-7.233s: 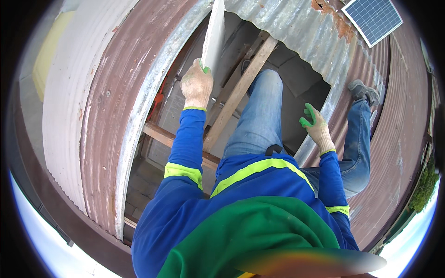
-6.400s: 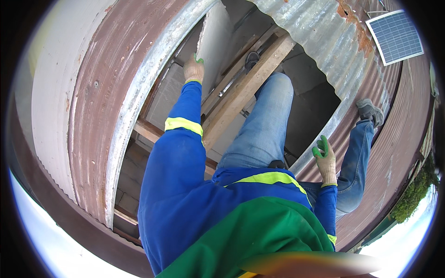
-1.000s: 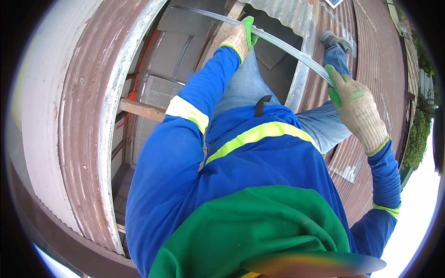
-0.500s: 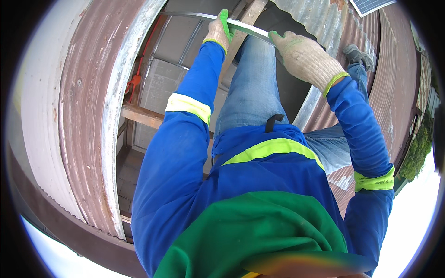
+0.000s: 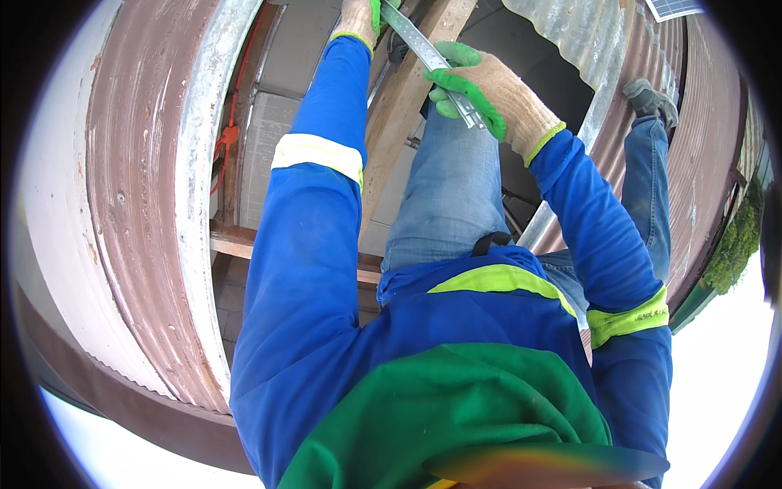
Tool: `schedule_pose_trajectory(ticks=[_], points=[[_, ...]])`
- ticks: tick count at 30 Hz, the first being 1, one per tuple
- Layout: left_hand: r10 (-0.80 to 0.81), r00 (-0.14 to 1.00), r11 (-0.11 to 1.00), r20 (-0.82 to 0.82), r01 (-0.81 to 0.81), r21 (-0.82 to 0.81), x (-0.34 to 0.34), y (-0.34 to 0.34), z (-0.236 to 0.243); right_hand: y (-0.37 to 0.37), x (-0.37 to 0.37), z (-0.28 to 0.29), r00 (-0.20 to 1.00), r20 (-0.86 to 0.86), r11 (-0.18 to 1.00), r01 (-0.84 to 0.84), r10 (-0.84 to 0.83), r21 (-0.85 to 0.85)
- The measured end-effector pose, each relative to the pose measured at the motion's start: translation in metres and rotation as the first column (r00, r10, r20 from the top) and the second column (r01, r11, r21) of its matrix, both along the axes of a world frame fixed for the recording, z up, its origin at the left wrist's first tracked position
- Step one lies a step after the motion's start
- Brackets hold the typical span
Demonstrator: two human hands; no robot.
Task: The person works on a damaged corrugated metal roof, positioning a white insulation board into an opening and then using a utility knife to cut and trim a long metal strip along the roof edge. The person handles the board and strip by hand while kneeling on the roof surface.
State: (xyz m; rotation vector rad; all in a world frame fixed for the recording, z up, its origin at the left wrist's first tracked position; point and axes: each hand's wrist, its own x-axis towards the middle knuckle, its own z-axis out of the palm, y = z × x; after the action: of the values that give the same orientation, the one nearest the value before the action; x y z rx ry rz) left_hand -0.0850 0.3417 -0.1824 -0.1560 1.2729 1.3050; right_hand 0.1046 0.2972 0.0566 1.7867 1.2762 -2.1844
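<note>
A narrow, light metal channel (image 5: 414, 42) with small holes slants down between my gloved hands, its near end just past my right fingers, above my thigh. At the top edge of the picture, my left hand (image 5: 359, 18) is closed on the channel's far part; some of that hand and the channel's far end are out of view. My right hand (image 5: 482, 91) wraps around the channel close to its near end, with the green-coated fingers curled about it. Both gloves are beige knit with green palms.
An opening in the corrugated roof (image 5: 147, 163) shows wooden beams (image 5: 411, 90) and grey ceiling panels (image 5: 273, 147) below me. A red cord (image 5: 227, 137) hangs by the opening's left side. Rusty roofing sheets (image 5: 709, 147) and a solar panel's corner (image 5: 673, 7) are at right.
The channel has swung from nearly level to a steep slant, its near end coming down toward me. My left hand moved up and left, my right hand slightly down and left.
</note>
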Motion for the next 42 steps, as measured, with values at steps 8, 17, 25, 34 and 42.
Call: schedule_pose_trajectory(ticks=[8,17,25,34,42], points=[[-0.520,0.336,0.816,-0.786,0.468,-0.340,0.021,-0.147,0.094,0.043,-0.039,-0.098,0.912,-0.307,0.959,0.284,-0.271,-0.005],[-0.877,0.134,0.436,-0.462,0.626,-0.647,0.046,-0.235,0.152,0.086,-0.084,-0.150,0.949,-0.307,0.992,0.103,-0.077,0.068],[-0.870,0.145,0.450,-0.471,0.623,-0.640,0.043,-0.236,0.151,0.039,-0.120,-0.156,0.925,-0.298,0.943,0.293,-0.237,0.160],[-0.890,0.148,0.413,-0.431,0.664,-0.624,0.034,-0.231,0.152,0.170,-0.090,-0.208,0.957,-0.202,0.944,-0.144,0.209,0.296],[-0.893,0.134,0.404,-0.430,0.661,-0.633,0.038,-0.233,0.148,0.090,-0.096,-0.131,0.591,0.640,-0.006,-0.733,0.491,0.681]])
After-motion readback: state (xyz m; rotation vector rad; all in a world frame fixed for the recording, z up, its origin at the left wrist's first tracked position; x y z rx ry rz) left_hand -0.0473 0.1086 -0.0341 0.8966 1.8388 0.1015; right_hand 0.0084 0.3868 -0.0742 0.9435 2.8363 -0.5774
